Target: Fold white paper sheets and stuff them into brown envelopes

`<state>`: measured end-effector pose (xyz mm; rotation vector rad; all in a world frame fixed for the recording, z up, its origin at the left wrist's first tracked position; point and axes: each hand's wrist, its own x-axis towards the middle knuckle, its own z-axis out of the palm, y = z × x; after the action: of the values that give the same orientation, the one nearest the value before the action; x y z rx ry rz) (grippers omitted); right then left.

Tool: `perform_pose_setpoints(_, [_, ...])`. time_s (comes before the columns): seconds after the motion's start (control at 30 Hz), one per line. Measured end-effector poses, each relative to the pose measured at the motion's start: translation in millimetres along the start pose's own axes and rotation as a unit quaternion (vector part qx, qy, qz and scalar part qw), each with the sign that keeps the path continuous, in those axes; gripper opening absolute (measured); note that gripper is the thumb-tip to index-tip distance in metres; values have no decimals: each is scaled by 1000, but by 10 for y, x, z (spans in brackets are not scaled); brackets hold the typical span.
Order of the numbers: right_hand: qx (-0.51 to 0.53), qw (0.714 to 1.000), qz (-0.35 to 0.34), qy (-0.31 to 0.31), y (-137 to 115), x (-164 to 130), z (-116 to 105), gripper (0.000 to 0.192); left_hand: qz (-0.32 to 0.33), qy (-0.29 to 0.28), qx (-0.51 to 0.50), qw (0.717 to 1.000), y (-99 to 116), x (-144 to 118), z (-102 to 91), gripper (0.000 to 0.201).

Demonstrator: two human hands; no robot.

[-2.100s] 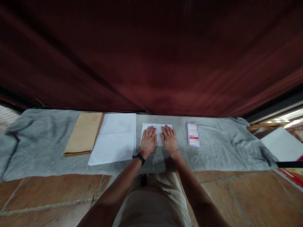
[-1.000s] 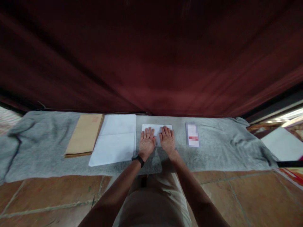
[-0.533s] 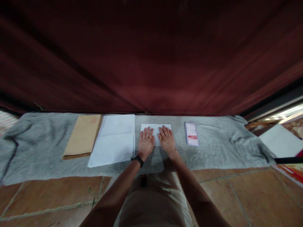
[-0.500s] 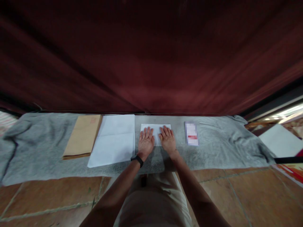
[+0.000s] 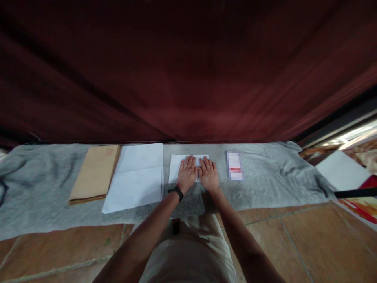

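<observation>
A small folded white paper (image 5: 176, 166) lies on a grey cloth (image 5: 265, 184) spread over the floor. My left hand (image 5: 186, 174), with a black band at the wrist, rests flat on it, fingers together. Beside it my right hand (image 5: 208, 175) presses flat on the same paper. The two hands touch at the thumbs. Most of the paper is hidden under them.
Left of the folded paper lies a stack of white sheets (image 5: 135, 179) and a pile of brown envelopes (image 5: 94, 175). A small printed card (image 5: 235, 165) sits to the right. A dark red curtain (image 5: 188, 78) hangs behind. Another white sheet (image 5: 341, 171) lies far right on the tiled floor (image 5: 294, 243).
Both hands have slid inward over the folded paper until they touch. The view has shifted slightly, so everything sits a little further left.
</observation>
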<state>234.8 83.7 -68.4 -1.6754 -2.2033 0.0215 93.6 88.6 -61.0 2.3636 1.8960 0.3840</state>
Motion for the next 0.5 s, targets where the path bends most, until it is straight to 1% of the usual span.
perform_pose_setpoints(0.1, [-2, 1000, 9, 0, -2, 9, 0, 49, 7, -10, 2, 1000, -68, 88, -21, 57])
perform_pose_setpoints(0.2, [3, 1000, 12, 2, -4, 8, -3, 49, 11, -23, 5, 1000, -82, 72, -59, 57])
perform_pose_setpoints(0.3, [10, 1000, 8, 3, -7, -2, -19, 49, 24, -34, 12, 999, -48, -71, -101, 56])
perform_pose_setpoints(0.5, [9, 1000, 3, 4, -11, -21, -31, 50, 61, -35, 10, 997, -5, -507, -206, 56])
